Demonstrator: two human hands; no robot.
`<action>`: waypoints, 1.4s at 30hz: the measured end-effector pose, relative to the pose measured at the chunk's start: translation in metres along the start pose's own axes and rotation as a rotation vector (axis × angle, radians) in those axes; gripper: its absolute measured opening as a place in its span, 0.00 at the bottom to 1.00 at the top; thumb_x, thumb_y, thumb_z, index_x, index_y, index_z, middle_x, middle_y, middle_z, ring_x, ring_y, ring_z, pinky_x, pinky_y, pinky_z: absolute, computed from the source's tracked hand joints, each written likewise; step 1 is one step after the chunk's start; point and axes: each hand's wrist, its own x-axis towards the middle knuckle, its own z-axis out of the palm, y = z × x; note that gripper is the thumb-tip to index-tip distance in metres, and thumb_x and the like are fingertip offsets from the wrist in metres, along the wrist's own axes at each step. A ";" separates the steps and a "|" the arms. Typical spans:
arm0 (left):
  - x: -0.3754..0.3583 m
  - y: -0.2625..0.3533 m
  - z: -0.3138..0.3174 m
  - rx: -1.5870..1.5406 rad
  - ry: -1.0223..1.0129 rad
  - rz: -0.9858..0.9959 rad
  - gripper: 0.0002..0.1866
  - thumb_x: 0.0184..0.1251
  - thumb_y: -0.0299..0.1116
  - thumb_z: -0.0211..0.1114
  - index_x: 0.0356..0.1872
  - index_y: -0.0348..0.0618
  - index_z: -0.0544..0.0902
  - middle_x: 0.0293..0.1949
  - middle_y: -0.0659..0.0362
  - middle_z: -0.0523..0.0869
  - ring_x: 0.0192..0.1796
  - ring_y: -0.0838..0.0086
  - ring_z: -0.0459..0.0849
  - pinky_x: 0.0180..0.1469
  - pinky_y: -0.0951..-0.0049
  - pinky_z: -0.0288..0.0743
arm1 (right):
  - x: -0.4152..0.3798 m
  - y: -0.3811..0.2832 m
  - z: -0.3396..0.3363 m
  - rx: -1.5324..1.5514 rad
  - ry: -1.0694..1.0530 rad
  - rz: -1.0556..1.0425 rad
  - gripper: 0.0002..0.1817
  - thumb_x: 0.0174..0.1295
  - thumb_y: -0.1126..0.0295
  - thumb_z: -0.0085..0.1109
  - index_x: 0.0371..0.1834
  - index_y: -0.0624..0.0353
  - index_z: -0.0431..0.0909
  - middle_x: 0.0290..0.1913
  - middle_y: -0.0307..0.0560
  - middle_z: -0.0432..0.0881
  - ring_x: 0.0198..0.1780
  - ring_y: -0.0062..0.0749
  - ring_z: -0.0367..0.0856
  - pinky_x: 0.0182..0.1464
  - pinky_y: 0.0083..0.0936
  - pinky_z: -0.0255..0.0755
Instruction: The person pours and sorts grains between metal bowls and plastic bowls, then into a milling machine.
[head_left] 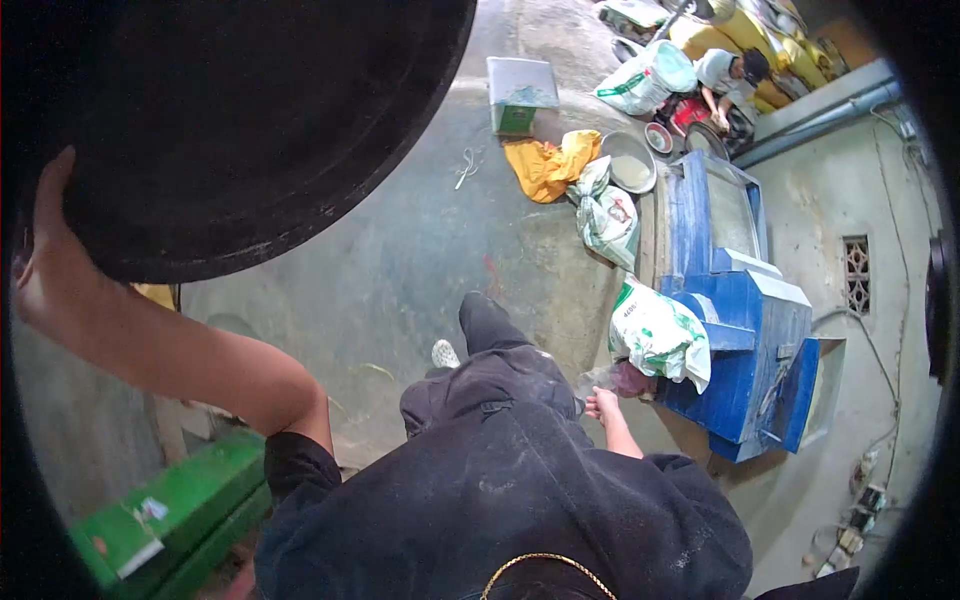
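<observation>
The large dark round pan (260, 120) is up at the person's left side, close to the camera and above the floor (420, 240). The left hand (58, 265) grasps it by the near left edge, fingers spread against the dark surface; that grip carries weight well out from the body, so a bent elbow and a firm hold on the rim would keep the pan from tipping. The right hand (604, 404) is low, fingers partly curled, near the white bag with green print (658, 330) beside the blue machine (745, 340); whether its grip has anything in it, I cannot tell. Bringing it to the opposite rim would steady the load (one-sided holds twist easily). Good handling also means swinging the wide edge clear of the machine and the co-worker (735, 80) crouched farther off.
</observation>
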 end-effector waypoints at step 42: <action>-0.176 0.176 0.174 -0.811 -0.896 0.483 0.28 0.39 0.37 0.75 0.42 0.25 0.81 0.41 0.45 0.84 0.43 0.61 0.84 0.46 0.73 0.79 | -0.488 0.028 -0.013 1.034 0.788 -1.285 0.41 0.66 0.38 0.29 0.67 0.65 0.55 0.63 0.61 0.67 0.61 0.47 0.70 0.63 0.39 0.61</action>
